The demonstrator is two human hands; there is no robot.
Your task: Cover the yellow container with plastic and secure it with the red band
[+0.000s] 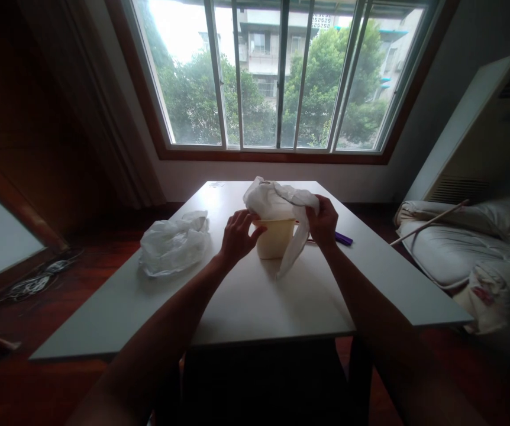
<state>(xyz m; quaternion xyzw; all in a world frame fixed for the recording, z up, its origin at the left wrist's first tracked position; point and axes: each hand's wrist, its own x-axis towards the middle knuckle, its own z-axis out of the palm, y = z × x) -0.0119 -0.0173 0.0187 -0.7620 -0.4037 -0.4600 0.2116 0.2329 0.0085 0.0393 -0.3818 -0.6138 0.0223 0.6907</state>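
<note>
Right hand [325, 222] pinches one side of a white plastic bag [264, 200], which bunches over the mouth of a cream bin [275, 241] standing on the worktop [246, 307]; left hand [237, 235] curls at the bin's left rim, its grip unclear. Another crumpled bag [173, 245] lies to the left.

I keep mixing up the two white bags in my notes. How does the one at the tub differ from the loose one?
The tub bag is held by the right hand; the loose bag lies untouched. The tub bag trails a long strip; the loose bag sits in a crumpled heap. Both are white.
</note>
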